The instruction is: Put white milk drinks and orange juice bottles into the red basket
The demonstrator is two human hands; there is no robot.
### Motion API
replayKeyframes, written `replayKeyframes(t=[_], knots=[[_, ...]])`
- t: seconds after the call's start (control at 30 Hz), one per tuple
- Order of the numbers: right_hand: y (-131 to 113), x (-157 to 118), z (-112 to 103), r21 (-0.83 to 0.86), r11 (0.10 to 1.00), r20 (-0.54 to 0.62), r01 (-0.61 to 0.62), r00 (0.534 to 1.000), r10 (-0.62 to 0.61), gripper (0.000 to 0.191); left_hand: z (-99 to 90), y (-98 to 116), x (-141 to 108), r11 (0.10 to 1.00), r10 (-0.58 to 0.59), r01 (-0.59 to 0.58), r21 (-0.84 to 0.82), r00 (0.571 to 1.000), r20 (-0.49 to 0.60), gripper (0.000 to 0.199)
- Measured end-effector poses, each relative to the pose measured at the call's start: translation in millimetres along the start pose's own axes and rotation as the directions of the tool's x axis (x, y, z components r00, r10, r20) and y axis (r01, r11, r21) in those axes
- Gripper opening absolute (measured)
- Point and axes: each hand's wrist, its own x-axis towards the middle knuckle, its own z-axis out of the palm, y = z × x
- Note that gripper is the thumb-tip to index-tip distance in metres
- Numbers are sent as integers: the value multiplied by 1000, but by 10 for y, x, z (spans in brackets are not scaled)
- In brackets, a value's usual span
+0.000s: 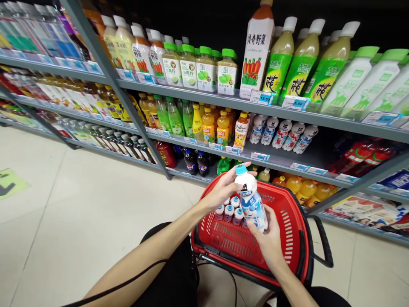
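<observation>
A white and blue drink bottle (252, 207) with a light-blue cap is held between my two hands, tilted a little, over a red shopping basket (220, 251). My left hand (225, 189) grips it near the top, with fingers behind the neck and thumb on the front. Around its lower part my right hand (268, 232) is closed, thumb on the label. Inside the basket several small bottles (229, 212) with blue-and-white caps stand together at the left, partly hidden behind the held bottle.
Shelves of drinks face me; similar small bottles (283, 133) stand on the middle shelf (287, 161). Green-labelled bottles (297, 64) fill the upper one. The basket's black handle (324, 243) sticks out right. A black cable (128, 281) crosses my left forearm. Pale floor tiles (79, 204) lie left.
</observation>
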Motion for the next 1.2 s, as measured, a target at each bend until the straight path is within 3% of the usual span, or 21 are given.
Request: replayKeyframes(t=[0.3, 0.4, 0.5, 0.6, 0.77, 0.87, 1.03, 1.2], knots=[[-37, -2, -28, 17, 1000, 13, -10, 1000, 10, 73, -2, -47, 0, 999, -2, 1, -44, 1000, -19, 73], [-75, -4, -29, 96, 994, 44, -43, 998, 39, 59, -21, -67, 20, 999, 1, -3, -40, 998, -66, 74], [-93, -5, -43, 265, 953, 155, -146, 982, 107, 45, -41, -102, 46, 995, 17, -27, -95, 994, -107, 75], [-114, 2, -63, 362, 869, 290, -338, 927, 239, 57, -34, -124, 51, 990, -10, -8, -143, 992, -125, 71], [-171, 19, -96, 359, 721, 455, -592, 786, 418, 74, 50, -100, 6, 986, -59, 39, -163, 991, -121, 79], [-216, 16, -114, 398, 668, 516, -629, 755, 404, 69, 75, -89, -3, 985, -72, 46, -165, 985, -157, 89], [-285, 14, -155, 475, 611, 587, -633, 746, 315, 47, 67, -76, 27, 984, -80, 43, -173, 973, -216, 90], [-295, 30, -206, 515, 594, 586, -618, 760, 282, 41, 80, -83, 33, 983, -93, 48, -178, 963, -253, 95]])
